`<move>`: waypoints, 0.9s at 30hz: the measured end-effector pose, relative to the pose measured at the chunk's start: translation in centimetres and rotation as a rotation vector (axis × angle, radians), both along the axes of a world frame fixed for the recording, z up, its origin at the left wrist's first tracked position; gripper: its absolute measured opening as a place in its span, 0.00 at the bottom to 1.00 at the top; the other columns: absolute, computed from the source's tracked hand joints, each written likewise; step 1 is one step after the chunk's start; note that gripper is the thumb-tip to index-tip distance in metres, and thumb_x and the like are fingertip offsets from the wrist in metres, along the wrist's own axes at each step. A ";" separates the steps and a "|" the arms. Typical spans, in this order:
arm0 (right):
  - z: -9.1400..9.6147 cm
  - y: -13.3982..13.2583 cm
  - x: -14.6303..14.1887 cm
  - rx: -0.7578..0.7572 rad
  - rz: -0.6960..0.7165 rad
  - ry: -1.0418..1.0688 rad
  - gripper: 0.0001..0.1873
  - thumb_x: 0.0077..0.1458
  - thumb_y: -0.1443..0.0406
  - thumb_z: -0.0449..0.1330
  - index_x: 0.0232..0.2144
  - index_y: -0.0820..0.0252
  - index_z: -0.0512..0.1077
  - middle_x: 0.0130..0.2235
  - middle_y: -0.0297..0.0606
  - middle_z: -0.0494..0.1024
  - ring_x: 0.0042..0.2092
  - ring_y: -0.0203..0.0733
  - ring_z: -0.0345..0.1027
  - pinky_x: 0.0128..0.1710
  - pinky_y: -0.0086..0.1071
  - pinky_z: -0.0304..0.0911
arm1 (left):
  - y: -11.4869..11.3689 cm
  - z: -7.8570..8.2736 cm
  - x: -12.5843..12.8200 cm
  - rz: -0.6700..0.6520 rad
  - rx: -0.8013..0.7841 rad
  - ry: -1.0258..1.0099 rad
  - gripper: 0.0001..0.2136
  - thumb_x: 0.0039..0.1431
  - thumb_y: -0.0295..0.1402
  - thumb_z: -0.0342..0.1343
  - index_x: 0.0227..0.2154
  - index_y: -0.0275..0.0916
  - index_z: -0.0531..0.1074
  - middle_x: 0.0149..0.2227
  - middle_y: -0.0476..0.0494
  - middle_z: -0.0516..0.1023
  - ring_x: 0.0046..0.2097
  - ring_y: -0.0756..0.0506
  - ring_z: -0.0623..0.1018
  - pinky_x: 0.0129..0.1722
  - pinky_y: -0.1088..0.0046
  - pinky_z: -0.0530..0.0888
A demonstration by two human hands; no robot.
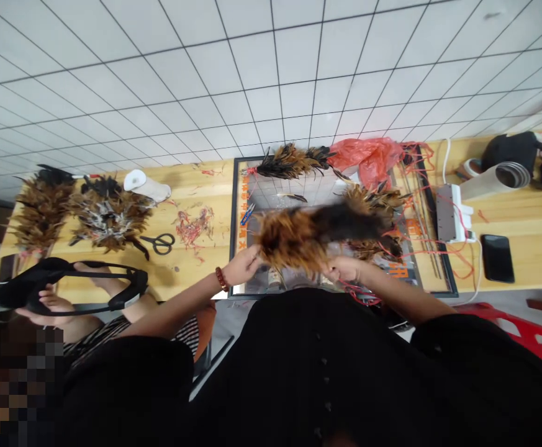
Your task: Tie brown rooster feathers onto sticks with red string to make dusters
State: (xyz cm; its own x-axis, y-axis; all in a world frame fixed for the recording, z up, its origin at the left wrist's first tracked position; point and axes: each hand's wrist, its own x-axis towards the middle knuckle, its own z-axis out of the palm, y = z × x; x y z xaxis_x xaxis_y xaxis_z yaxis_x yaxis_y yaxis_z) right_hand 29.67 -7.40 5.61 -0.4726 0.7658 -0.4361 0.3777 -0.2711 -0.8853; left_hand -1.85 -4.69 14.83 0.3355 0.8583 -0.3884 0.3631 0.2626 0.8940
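My left hand (pixel 241 263), with a bead bracelet at the wrist, pinches the left end of a brown and black feather bundle (pixel 308 234). The bundle is smeared by motion. My right hand (pixel 345 269) is closed on the bundle's underside near its middle. Both hands hold it just above the near edge of a framed grey cutting mat (pixel 298 192) on the wooden table (pixel 531 230). Red thread (pixel 442 239) trails from the bundle's right side over the mat. More loose feathers (pixel 377 200) lie behind the bundle.
Finished feather dusters (pixel 42 211) (pixel 107 218), scissors (pixel 159 243), a white roll (pixel 144 184) and red thread scraps (pixel 196 226) lie at the left. Another feather bunch (pixel 289 162), a red plastic bag (pixel 368 158), a white box (pixel 452 214) and a phone (pixel 496 257) lie farther back and right. Another person's hands (pixel 54 301) hold a black strapped thing (pixel 66 280).
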 end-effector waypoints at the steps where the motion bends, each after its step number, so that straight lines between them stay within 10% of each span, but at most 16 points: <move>1: -0.3 -1.1 0.4 -0.108 0.012 0.044 0.18 0.62 0.52 0.59 0.37 0.63 0.74 0.26 0.32 0.71 0.24 0.32 0.63 0.23 0.27 0.62 | -0.7 -0.6 0.4 0.120 -0.120 -0.129 0.10 0.50 0.29 0.64 0.26 0.40 0.66 0.22 0.51 0.64 0.24 0.50 0.63 0.24 0.77 0.61; 5: -0.6 -4.7 0.7 -0.442 -0.205 0.237 0.25 0.50 0.44 0.62 0.31 0.61 0.72 0.15 0.20 0.50 0.17 0.28 0.39 0.17 0.26 0.36 | -2.0 -2.3 2.9 0.436 -0.437 -0.448 0.20 0.52 0.40 0.67 0.25 0.39 0.60 0.21 0.56 0.58 0.20 0.57 0.54 0.19 0.83 0.50; 12: -0.5 -6.9 -0.2 -0.374 -0.439 0.150 0.25 0.45 0.43 0.62 0.27 0.59 0.70 0.15 0.21 0.50 0.19 0.29 0.40 0.21 0.27 0.36 | -0.9 -2.3 3.7 0.567 -0.650 -0.534 0.12 0.58 0.35 0.63 0.30 0.34 0.66 0.20 0.58 0.54 0.18 0.59 0.51 0.16 0.85 0.47; 21: -1.0 -11.6 7.3 -0.406 -0.337 -0.021 0.25 0.49 0.43 0.59 0.30 0.60 0.73 0.18 0.27 0.60 0.21 0.33 0.51 0.23 0.28 0.47 | 0.3 -3.7 1.9 0.781 -0.334 -0.604 0.15 0.57 0.36 0.65 0.25 0.37 0.63 0.19 0.57 0.56 0.18 0.59 0.54 0.15 0.87 0.50; 27: 0.5 -8.9 10.4 0.218 -0.136 -0.768 0.16 0.62 0.58 0.54 0.37 0.56 0.80 0.39 0.44 0.80 0.40 0.46 0.69 0.38 0.35 0.59 | -0.6 -4.8 5.0 0.703 -0.511 -0.567 0.13 0.59 0.37 0.63 0.29 0.36 0.66 0.21 0.57 0.57 0.18 0.59 0.53 0.15 0.86 0.49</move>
State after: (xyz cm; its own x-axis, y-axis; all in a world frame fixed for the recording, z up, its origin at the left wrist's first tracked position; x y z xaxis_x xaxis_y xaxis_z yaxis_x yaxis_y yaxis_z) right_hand 40.08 -16.31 6.12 0.0021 0.9001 -0.4356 0.8780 -0.2102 -0.4301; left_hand 3.15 -5.32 9.98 0.0702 0.7083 -0.7024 -0.4583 0.6484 0.6079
